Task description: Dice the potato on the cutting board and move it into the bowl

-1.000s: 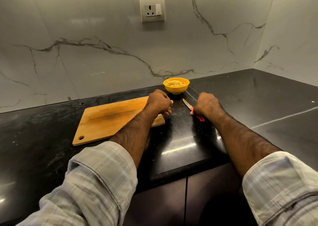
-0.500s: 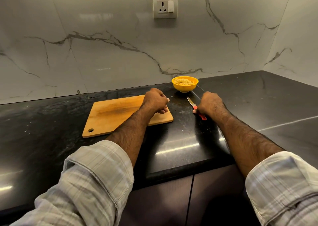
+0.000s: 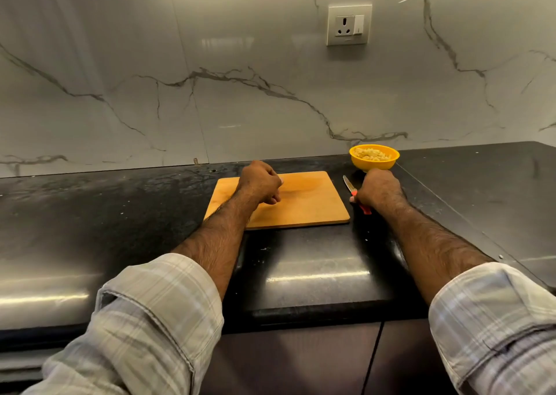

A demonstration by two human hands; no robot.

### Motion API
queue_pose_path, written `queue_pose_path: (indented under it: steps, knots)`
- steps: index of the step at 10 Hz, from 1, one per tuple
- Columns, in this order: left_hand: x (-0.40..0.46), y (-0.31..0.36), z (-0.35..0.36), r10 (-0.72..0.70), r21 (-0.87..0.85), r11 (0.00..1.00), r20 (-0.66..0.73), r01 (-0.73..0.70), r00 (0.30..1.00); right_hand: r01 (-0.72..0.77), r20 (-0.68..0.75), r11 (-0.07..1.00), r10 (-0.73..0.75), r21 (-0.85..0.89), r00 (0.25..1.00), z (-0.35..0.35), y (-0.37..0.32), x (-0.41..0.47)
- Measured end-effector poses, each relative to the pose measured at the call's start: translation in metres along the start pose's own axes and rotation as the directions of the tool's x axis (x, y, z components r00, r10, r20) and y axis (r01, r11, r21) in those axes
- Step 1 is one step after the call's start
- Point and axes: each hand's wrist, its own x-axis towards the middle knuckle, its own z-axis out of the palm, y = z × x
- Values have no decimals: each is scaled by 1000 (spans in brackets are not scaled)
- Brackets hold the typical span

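there, smooth rectangular wooden board (image 3: 304,202), round yellow bowl (image 3: 374,163)

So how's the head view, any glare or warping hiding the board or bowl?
Head view: bright glare streaks on the black countertop near its front edge, none over the cutting board or yellow bowl; wide-angle bending at the edges; the diced pieces look soft, not sharp.

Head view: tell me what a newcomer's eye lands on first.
The yellow bowl of diced potato glows against the black counter, by the marble wall. Left of it lies the bare wooden cutting board under the curled left hand; the right hand holds a red-handled knife.
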Motion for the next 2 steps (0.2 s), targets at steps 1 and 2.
queue_pose_path:
  steps: [1, 2]
  knots:
    - [2, -3, -7, -6, -6, 1000, -3, 6, 1000, -4, 6, 1000, 4, 28, 1000, 1, -2, 4]
    - [8, -4, -7, -15, -7, 1000, -22, 15, 1000, -32, -6, 998, 32, 51, 999, -1, -6, 4]
